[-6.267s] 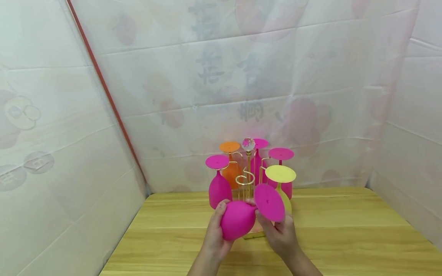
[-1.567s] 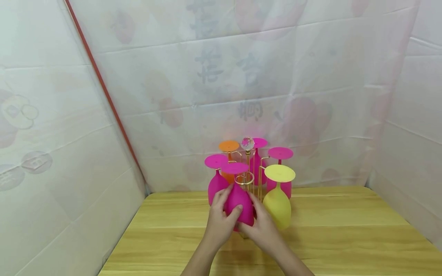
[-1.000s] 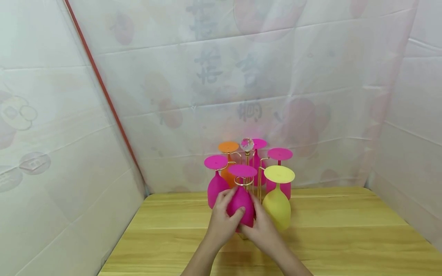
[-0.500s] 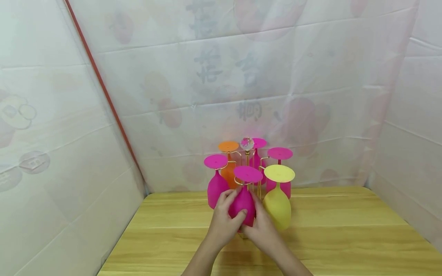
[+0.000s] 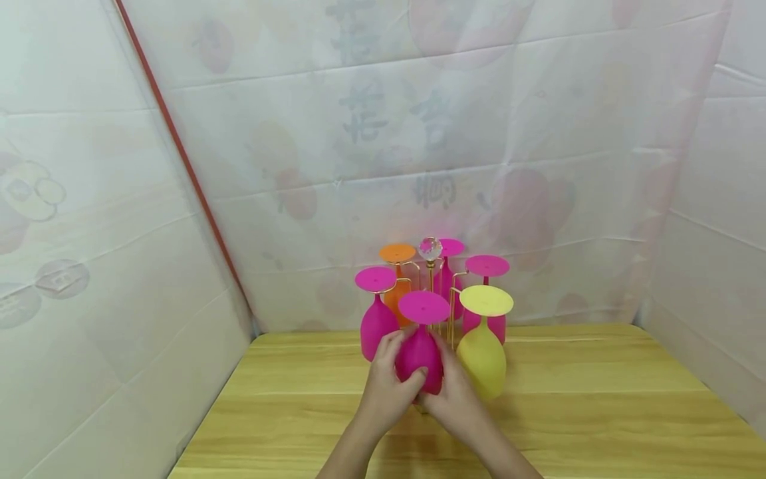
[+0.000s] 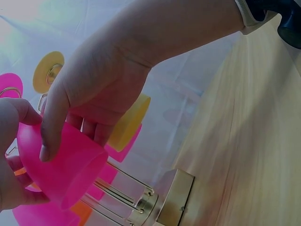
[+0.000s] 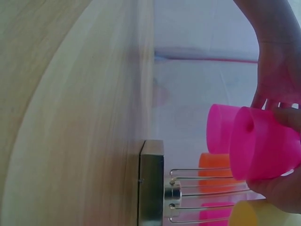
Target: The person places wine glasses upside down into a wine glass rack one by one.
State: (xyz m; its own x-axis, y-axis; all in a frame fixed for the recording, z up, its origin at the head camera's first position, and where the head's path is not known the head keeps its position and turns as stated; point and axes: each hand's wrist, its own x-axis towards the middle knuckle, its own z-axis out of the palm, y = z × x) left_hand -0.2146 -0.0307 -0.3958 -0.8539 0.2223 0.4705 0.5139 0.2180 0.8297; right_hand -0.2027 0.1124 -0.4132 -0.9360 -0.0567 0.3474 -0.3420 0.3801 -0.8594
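Both hands hold a pink goblet (image 5: 421, 362) upside down at the front of a gold wire rack (image 5: 451, 326). Its round foot faces up and hides the rack's front wire loop, so I cannot tell whether the stem sits in it. My left hand (image 5: 385, 386) grips the bowl from the left, thumb across its front. From the right, my right hand (image 5: 455, 396) holds the same bowl, its thumb low near the rim. In the left wrist view the open rim of the pink goblet (image 6: 61, 165) stands clear of the rack's gold base (image 6: 176, 197).
More inverted goblets hang around the rack: a pink one (image 5: 377, 326) at left, an orange one (image 5: 397, 253) behind, a yellow one (image 5: 481, 359) at front right, other pink ones at the back. A crystal ball (image 5: 429, 249) tops the centre post. Beneath is a wooden table (image 5: 598, 399).
The pink goblet was tilted sideways between the hands earlier; now it is upside down. Its foot moved right over the front wire loop, then slightly back left and lower, covering the loop.
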